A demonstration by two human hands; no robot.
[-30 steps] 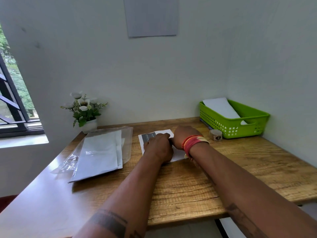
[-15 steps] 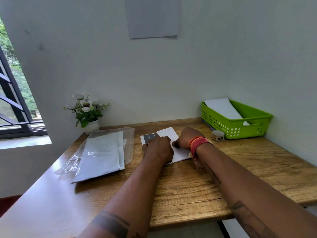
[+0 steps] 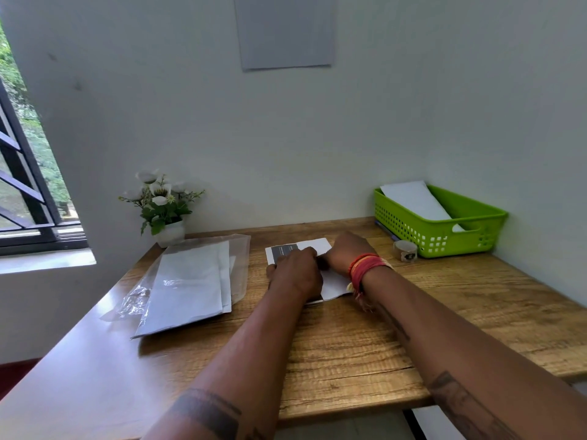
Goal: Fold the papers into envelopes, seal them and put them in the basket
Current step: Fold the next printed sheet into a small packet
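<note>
A white paper with a dark printed band at its far left corner lies on the wooden table, partly folded. My left hand presses down on its left half with fingers curled. Touching it on the right, my right hand, with red thread bands at the wrist, rests on the paper's far right part. A green plastic basket stands at the back right corner with a white envelope inside. Left of the paper lies a stack of white sheets in a clear plastic sleeve.
A small roll of tape stands just in front of the basket's left end. A white pot of artificial flowers sits at the back left by the wall. A barred window is on the left.
My right hand slid back toward me over the paper, then moved forward again to its far edge. My left hand stayed pressed on the paper's left half.
</note>
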